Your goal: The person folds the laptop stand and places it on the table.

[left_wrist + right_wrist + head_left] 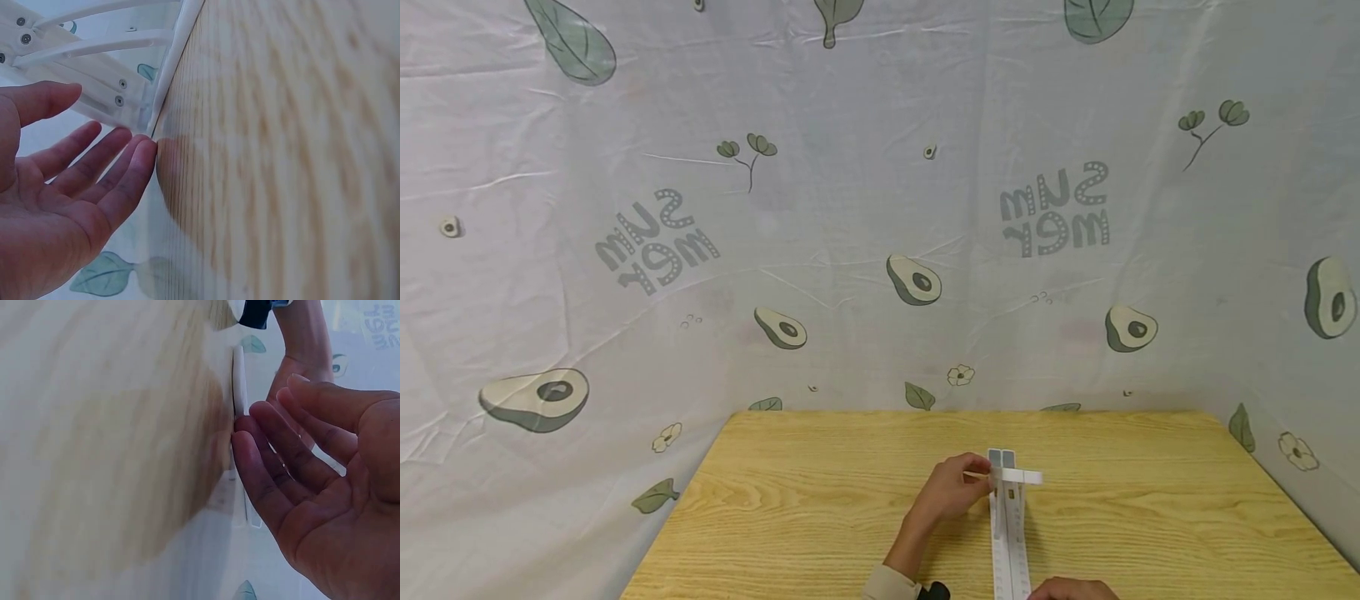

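A long white folding stand [1010, 537] lies on the wooden table, pointing away from me. It has two narrow bars side by side, grey pads at the far end and a short white crosspiece [1022, 476] sticking out to the right. My left hand [953, 490] is at the far end on its left side. In the left wrist view its fingers are loosely bent, the fingertips right at the stand's edge, thumb apart. Screws and thin white arms show on the stand [94, 47]. My right hand [312, 481] is by the near end, fingers relaxed, fingertips close to the tabletop.
The wood-grain table [805, 500] reaches back to a pale hanging cloth [850, 208] printed with avocados and leaves. The cloth also runs along the left and right sides. A dark band [934, 591] is on my left wrist, below a beige sleeve [889, 583].
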`<state>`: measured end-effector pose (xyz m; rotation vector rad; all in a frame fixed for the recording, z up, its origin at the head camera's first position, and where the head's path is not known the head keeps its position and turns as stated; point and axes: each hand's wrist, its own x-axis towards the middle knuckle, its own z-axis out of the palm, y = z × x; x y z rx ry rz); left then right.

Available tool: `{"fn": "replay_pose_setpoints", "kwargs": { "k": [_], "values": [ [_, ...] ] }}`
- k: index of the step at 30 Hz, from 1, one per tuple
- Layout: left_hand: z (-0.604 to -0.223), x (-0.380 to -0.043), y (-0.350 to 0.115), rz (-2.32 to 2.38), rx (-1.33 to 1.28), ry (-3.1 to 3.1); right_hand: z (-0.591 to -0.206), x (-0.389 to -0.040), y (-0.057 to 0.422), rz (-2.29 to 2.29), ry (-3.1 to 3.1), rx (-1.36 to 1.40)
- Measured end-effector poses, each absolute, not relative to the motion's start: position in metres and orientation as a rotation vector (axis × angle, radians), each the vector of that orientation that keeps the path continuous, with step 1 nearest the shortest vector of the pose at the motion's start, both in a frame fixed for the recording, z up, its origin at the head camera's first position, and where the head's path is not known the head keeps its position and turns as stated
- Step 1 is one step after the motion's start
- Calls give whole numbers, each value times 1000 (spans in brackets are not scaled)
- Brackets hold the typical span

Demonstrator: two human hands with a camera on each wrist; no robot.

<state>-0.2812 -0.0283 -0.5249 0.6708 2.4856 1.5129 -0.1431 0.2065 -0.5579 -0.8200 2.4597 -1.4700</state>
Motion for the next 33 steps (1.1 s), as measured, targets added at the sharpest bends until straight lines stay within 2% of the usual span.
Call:
{"fn": "replay_pose_setpoints", "kwargs": {
  "k": [5, 12, 18, 23, 33],
  "values": [
    [-524, -281, -29, 1513, 671, 2498, -568, -161, 224, -1469, 2351, -940],
    [-521, -281, -33, 1482, 672, 2521, -586, -188, 246, -1536, 2128, -623],
    [-516, -278, -36, 1470, 691, 2510, -542, -191, 243, -1427, 2309, -633],
    [-511, -276, -39, 1488, 714, 2496, -505, -187, 227, -1414, 2520, -483],
    [-506, -276, -44, 1588, 818, 2379, -499, -205, 208, -1579, 2769, -377]
  ]
}}
